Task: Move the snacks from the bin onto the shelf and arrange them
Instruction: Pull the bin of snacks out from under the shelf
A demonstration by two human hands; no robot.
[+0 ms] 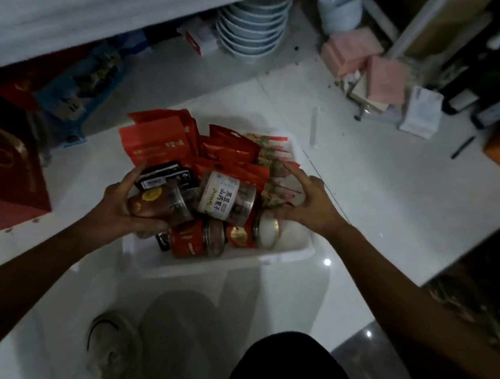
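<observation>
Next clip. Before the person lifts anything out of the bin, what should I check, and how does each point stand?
1. Left hand grips the brown jar: ok, fingers curl round it.
2. Right hand has hold of the green packets: cannot tell; it lies on them, grip hidden.
3. Brown jar free of the white-labelled jar: cannot tell, they lie close together.
4. Bin flat on the floor: ok.
5. Room on the shelf: cannot tell, its top is out of view.
</observation>
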